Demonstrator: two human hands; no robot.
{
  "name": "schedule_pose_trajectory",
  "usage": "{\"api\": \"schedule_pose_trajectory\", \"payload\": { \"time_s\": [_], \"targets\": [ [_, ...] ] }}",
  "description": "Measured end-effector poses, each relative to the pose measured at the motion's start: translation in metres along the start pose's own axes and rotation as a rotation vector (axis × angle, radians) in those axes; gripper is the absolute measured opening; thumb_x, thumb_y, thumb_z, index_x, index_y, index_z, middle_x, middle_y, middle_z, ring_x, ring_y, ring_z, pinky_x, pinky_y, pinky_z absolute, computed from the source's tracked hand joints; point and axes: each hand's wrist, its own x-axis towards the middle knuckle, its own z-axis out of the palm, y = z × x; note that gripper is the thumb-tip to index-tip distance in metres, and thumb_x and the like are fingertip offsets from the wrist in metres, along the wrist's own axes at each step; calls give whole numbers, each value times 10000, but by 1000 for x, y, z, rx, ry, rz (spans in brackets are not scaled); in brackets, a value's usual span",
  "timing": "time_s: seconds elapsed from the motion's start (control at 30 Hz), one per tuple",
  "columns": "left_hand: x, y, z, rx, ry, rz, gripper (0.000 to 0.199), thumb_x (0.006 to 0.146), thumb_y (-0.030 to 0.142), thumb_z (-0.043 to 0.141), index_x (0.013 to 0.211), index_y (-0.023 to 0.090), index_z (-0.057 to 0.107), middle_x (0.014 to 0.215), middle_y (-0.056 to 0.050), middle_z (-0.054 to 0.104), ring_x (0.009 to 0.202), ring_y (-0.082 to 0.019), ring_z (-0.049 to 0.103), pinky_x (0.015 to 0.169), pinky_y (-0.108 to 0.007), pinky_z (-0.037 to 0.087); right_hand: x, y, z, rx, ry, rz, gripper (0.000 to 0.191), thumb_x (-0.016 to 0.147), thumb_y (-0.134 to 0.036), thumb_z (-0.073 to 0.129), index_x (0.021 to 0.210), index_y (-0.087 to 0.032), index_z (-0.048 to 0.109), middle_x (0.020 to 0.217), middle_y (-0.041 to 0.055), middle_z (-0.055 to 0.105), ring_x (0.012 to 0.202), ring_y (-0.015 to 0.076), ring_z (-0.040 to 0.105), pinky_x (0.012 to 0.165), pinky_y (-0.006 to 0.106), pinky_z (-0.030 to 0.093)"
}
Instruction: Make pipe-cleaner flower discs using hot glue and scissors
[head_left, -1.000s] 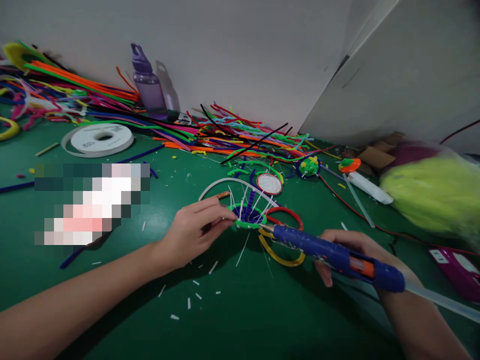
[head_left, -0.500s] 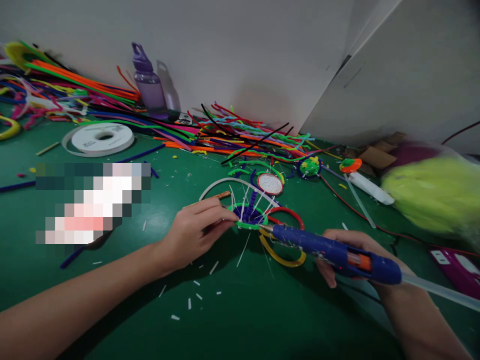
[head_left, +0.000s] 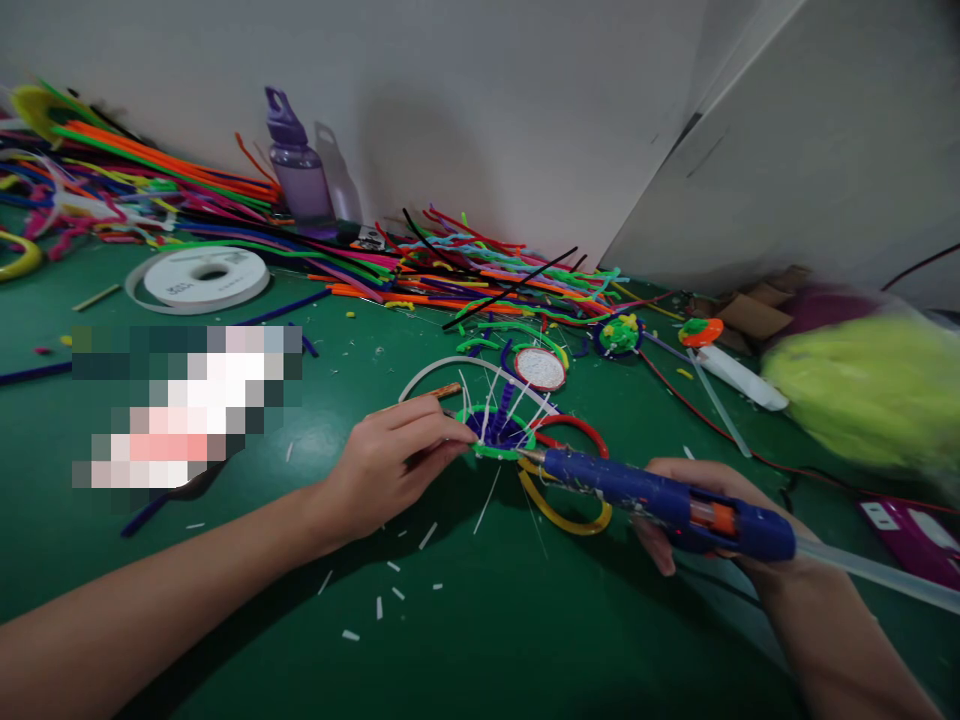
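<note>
My left hand [head_left: 405, 450] pinches the left rim of a small pipe-cleaner ring [head_left: 504, 452], bright green outside and dark blue within. Thin white strips stand up from the ring, with a blue stem in its middle. Wrapped around a blue hot glue gun [head_left: 622, 485], my right hand [head_left: 697, 510] is partly hidden behind its body. The metal nozzle points left and meets, or nearly meets, the ring's right front edge. A clear glue stick [head_left: 877, 575] runs out of the gun's back. Scissors [head_left: 577, 515] with red and yellow handle loops lie under the nozzle.
Loose pipe cleaners [head_left: 480, 265] are heaped along the wall beside a purple water bottle [head_left: 300, 175]. A ribbon spool [head_left: 240, 285] lies at left. Behind the ring sits a white disc [head_left: 540, 368] edged in red. A yellow-green bag [head_left: 862, 390] and a red cord [head_left: 697, 410] are at right.
The glue gun's rear end has shifted slightly left, while its nozzle stays at the ring's edge. My left hand keeps its pinch in the same place. A shadow on the wall has moved left.
</note>
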Motion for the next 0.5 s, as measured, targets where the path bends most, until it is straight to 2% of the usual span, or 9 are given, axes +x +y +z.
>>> {"api": "schedule_pose_trajectory", "payload": {
  "time_s": [0.5],
  "targets": [
    [0,0,0,-14,2,6,126,806,76,549,841,166,631,706,5,606,623,-65,541,701,-185,492,-1,5,-3,27,27,3,382,607,-428,742,826,-146,606,625,44,657,525,170,619,467,241,399]
  ]
}}
